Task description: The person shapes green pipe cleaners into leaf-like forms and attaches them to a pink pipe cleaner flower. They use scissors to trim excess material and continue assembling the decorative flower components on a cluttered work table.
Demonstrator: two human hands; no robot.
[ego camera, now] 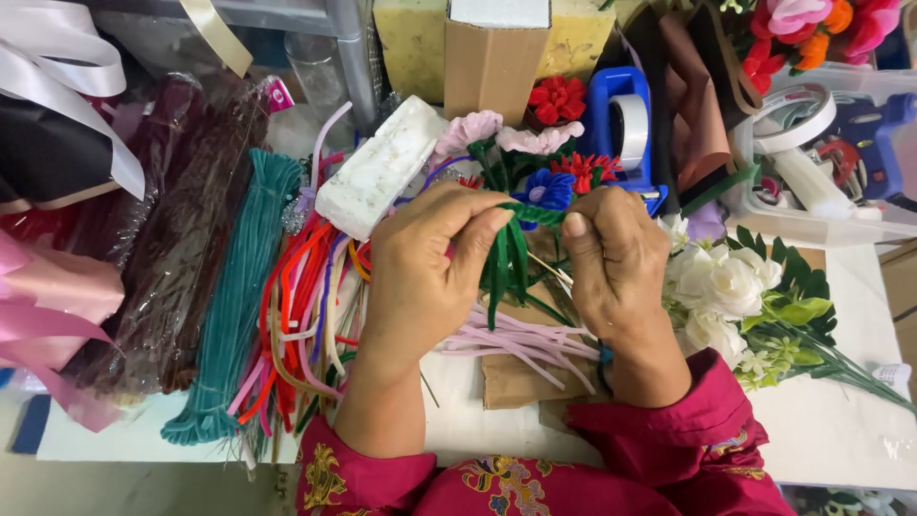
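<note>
Pinching a green pipe cleaner [537, 214] between them, the left hand [427, 272] and right hand [611, 258] grip its bent top above the surface [831, 420]; loose pipe cleaners [296, 306] lie left, white flowers [721, 287] right.

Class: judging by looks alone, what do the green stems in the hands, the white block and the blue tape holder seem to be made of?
Green stems: fuzzy chenille over wire, probably; matte pile, and they hold sharp bends.
White block: likely foam; dull, pitted, crumbly surface.
Blue tape holder: moulded plastic by its smooth, slightly glossy finish.
Left hand and right hand pinch the stems.
</note>
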